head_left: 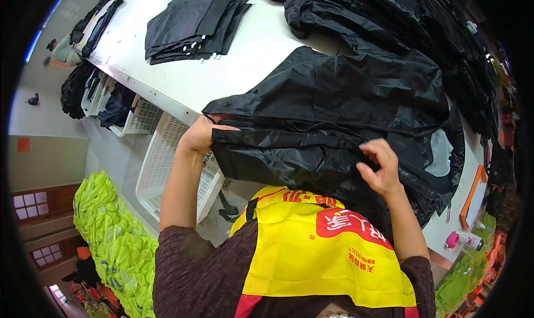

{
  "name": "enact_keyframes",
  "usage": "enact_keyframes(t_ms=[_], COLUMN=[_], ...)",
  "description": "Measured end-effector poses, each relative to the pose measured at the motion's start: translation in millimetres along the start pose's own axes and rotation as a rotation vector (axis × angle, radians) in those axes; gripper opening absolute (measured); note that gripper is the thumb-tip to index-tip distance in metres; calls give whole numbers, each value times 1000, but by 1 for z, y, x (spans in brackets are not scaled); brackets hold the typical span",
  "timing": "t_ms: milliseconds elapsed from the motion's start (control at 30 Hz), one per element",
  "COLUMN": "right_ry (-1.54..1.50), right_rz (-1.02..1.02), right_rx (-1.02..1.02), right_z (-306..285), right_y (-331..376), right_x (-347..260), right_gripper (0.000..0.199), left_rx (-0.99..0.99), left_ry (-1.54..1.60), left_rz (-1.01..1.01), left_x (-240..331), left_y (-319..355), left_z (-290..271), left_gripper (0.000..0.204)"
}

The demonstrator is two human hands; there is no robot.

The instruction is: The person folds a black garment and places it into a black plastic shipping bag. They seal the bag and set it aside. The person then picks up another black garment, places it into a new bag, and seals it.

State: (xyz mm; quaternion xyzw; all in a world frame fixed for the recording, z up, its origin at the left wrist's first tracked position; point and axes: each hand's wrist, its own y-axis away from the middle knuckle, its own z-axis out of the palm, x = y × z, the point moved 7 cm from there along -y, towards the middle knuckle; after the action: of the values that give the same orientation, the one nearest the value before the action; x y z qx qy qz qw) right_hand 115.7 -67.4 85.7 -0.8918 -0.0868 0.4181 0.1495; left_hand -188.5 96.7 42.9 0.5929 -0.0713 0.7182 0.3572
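A black, slightly shiny jacket (334,87) lies across the white table's near edge. Its front opening, with a zipper and snap buttons, runs sideways between my hands. My left hand (198,134) grips the jacket at the left end of that opening, its fingers partly hidden inside the fabric. Just above the flap on the right, my right hand (381,165) has its fingers bent and its thumb apart, with nothing visible between them. A pale grey patch (439,154) shows on the garment to the right of this hand. The jacket's lower part hangs toward my yellow apron (311,251).
Black cut pieces (194,23) are stacked on the white table (119,51). More black garments (389,17) pile up at the far right. White baskets (161,156) stand below the left edge, beside a lime-green heap (111,240). A pink-capped bottle (464,240) is at the right.
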Motion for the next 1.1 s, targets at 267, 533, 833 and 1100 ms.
enact_keyframes(t_ms=[267,533,833,1100], right_ry=[-139,27,318,-95], right_rz=[365,117,-261,123], right_rx=[-179,-158,118,128], right_z=[78,86,57,45], right_y=[-83,-85,-69,-74], right_x=[-31,-33,-78,-41], right_gripper=[46,25,10,14], left_rx=[-77,88,62,95], left_ry=[106,133,240,281], left_rz=[35,25,-5,-26], left_x=[12,6,4,3], left_y=[9,17,22,25], left_z=[41,67,82,81], left_gripper=[40,46,46,41])
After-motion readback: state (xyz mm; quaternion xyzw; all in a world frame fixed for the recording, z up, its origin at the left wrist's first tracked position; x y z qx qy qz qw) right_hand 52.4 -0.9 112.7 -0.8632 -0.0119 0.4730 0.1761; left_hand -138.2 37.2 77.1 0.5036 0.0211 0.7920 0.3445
